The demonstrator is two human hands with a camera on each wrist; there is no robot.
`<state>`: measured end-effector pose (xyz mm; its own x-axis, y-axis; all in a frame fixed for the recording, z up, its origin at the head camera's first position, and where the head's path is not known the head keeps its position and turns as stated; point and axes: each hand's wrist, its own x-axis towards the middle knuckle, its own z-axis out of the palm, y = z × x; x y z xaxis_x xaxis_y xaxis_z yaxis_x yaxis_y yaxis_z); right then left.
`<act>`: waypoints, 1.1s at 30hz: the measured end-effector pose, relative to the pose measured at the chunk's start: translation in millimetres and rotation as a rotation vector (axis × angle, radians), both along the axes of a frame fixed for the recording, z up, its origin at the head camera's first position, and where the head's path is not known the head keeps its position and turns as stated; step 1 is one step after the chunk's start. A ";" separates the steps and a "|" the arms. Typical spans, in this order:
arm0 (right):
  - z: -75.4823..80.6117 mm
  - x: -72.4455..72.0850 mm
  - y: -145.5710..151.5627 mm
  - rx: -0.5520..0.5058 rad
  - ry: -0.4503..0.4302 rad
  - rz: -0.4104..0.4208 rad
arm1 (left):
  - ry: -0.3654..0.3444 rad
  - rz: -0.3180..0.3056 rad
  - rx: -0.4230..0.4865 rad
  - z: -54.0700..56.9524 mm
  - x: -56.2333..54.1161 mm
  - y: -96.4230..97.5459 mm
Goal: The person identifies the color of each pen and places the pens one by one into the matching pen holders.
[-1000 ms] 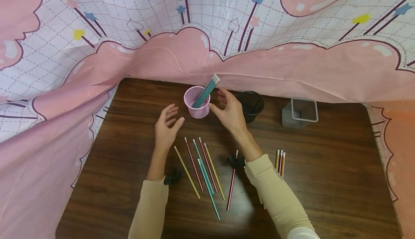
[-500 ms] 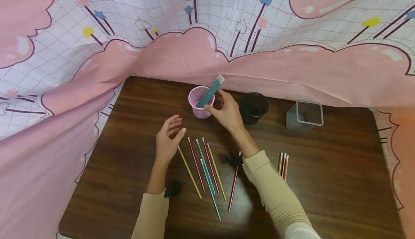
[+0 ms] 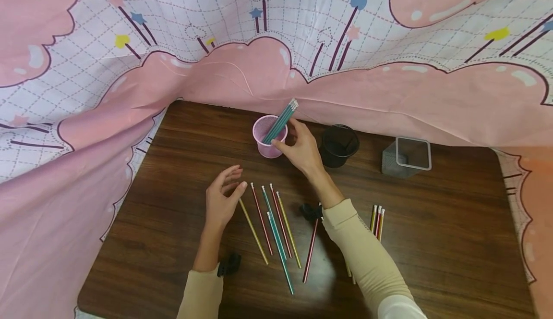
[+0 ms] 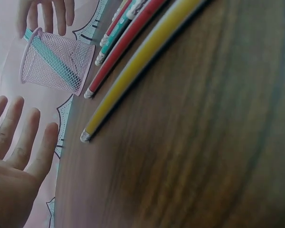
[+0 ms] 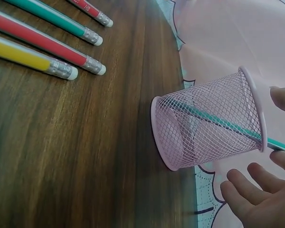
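Note:
A pink mesh pencil cup [image 3: 270,151] stands upright at the back of the table, with several teal pencils [image 3: 282,122] leaning out over its right side. My right hand [image 3: 303,150] is at that side, thumb over the rim and index finger right at the pencils. In the right wrist view its thumb and fingers are spread apart around the teal pencil. My left hand [image 3: 219,201] hovers at the left with loosely bent fingers and holds nothing. Its thumb is near the eraser end of a yellow pencil [image 3: 254,232]; the left wrist view shows its fingers spread.
Several red pencils [image 3: 261,220], teal and yellow ones lie in the middle of the dark wooden table [image 3: 142,242]. To the right stand a black mesh cup [image 3: 334,158] and a square grey mesh holder [image 3: 395,165]. More pencils [image 3: 376,220] lie partly under the right sleeve.
My right hand has come in to the cup's rim and the leaning pencils. My left hand has moved back from beside the cup, toward the loose pencils.

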<state>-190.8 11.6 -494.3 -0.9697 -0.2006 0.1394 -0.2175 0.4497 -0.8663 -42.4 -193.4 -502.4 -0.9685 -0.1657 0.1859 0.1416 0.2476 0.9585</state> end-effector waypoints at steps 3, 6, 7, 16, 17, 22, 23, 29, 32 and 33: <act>-2.7 0.6 -3.6 -0.015 -0.008 0.015 | -0.011 -0.011 -0.009 -9.3 6.3 -4.1; -6.3 0.7 -6.2 -0.013 -0.011 0.025 | -0.032 -0.018 -0.041 -25.4 11.2 -5.8; -7.8 0.8 -7.2 -0.014 -0.011 0.029 | -0.039 -0.020 -0.052 -31.2 12.9 -5.8; -15.4 -1.2 -12.5 -0.010 0.019 0.044 | -0.066 -0.070 -0.123 -44.8 23.5 3.8; -16.0 -1.5 -12.9 -0.009 0.023 0.048 | -0.064 -0.076 -0.130 -45.8 24.3 4.8; -16.8 -2.7 -12.6 -0.018 0.035 0.069 | -0.077 -0.100 -0.158 -47.4 29.8 12.6; -16.9 -2.8 -12.7 -0.019 0.034 0.072 | -0.080 -0.105 -0.164 -47.3 31.1 14.1; -18.0 -2.2 -13.1 -0.008 0.014 0.062 | -0.109 -0.135 -0.257 -46.7 36.9 22.1; -18.5 -1.4 -13.1 0.001 0.000 0.054 | -0.146 -0.132 -0.411 -47.5 37.9 25.6; -18.7 -1.2 -13.0 -0.001 -0.006 0.053 | -0.162 -0.131 -0.477 -47.6 38.2 26.7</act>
